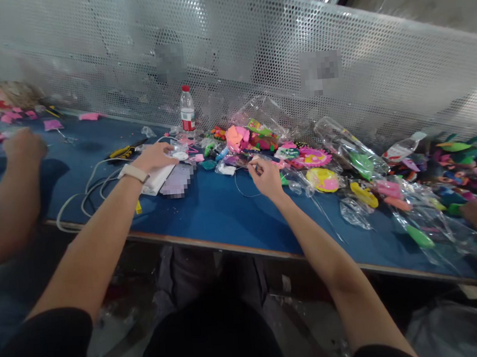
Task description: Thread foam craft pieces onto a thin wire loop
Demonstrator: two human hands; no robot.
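My left hand (154, 156) lies over a flat white object (158, 180), with its fingers stretched toward a small white round piece (181, 155). A phone-like slab with a blurred face (176, 180) lies just right of the white object. My right hand (266, 176) is closed in a pinch at the edge of a pile of colourful craft pieces. From its fingertips a thin thread (243, 193) curves down over the blue tabletop; whether it is thread or fine wire is unclear. Pink and orange foam-like pieces (237, 138) lie just beyond that hand.
A red-capped bottle (187, 111) stands by the perforated metal panel (220, 53). Yellow-handled pliers (121, 152) and white cables (73, 205) lie left. Plastic-wrapped yellow pieces (322, 179) spread right. Other people's hands (23, 146) work at both sides.
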